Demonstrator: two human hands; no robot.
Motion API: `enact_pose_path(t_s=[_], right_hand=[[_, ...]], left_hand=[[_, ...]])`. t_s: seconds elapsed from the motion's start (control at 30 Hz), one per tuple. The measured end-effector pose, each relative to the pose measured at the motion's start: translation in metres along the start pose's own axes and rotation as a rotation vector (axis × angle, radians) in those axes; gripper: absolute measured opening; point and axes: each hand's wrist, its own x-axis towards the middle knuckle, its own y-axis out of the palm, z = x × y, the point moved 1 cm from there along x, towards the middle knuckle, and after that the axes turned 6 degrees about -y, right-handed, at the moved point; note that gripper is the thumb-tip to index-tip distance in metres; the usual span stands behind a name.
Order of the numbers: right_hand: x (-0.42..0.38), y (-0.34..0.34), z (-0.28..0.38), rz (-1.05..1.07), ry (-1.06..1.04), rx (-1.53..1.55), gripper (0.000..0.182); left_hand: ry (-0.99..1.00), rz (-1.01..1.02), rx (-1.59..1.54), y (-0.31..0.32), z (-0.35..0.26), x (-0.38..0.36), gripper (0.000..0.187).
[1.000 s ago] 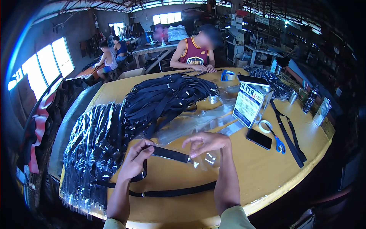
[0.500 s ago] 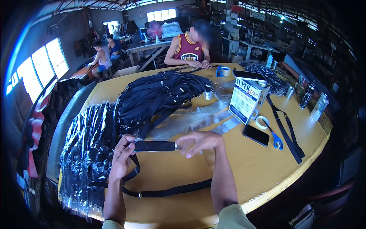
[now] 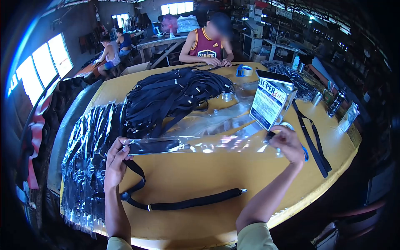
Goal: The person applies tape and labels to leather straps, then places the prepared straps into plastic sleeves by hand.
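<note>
Over glossy yellow table [image 3: 200,175], crinkly clear sleeve [image 3: 216,143] pinched taut between left hand [image 3: 114,160], right hand [image 3: 287,143].

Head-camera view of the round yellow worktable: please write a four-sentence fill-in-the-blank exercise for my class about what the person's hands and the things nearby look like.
1. The left hand and right hand stretch a long clear ____ sleeve between them.
2. The black webbing strap sits inside the sleeve's ____ end.
3. The strap's loose tail lies on the ____ round table.
4. The white rectangular tin printed "SUPER" stands beyond the ____ hand.

Missing words: plastic; left; yellow; right
</note>
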Motion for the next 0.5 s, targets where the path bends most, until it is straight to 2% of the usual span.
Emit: enact_pose_path(t_s=[0.03, 0.1, 0.13, 0.2, 0.27, 0.3, 0.4, 0.47, 0.5], right_hand=[[-0.004, -0.002, 0.006, 0.003, -0.001, 0.000, 0.049], [-0.012, -0.010, 0.017, -0.352, 0.120, -0.355, 0.046], [-0.010, -0.009, 0.016, -0.350, 0.120, -0.355, 0.046], [-0.002, -0.010, 0.011, -0.602, 0.057, -0.550, 0.046], [0.008, -0.005, -0.009, -0.623, 0.058, -0.620, 0.045], [0.016, -0.004, -0.031, -0.574, 0.064, -0.662, 0.046], [0.022, 0.012, -0.042, -0.467, 0.151, -0.738, 0.046], [0.031, 0.022, -0.040, -0.434, 0.094, -0.732, 0.045], [0.040, 0.030, -0.026, -0.400, -0.031, -0.562, 0.040]], left_hand=[[-0.009, 0.004, 0.036, 0.000, 0.000, -0.001, 0.017], [-0.030, -0.006, 0.071, 0.000, 0.000, -0.002, 0.017], [-0.049, -0.011, 0.106, 0.000, 0.000, -0.002, 0.016], [-0.047, -0.003, 0.112, 0.001, 0.001, -0.003, 0.015], [-0.035, -0.002, 0.213, 0.002, 0.003, -0.002, 0.014], [-0.040, 0.003, 0.255, 0.005, -0.002, -0.004, 0.013], [-0.086, 0.015, 0.365, 0.023, -0.010, -0.010, 0.008], [-0.032, 0.069, 0.450, 0.031, 0.000, -0.012, 0.008], [-0.005, 0.108, 0.512, 0.032, 0.005, -0.012, 0.009]])
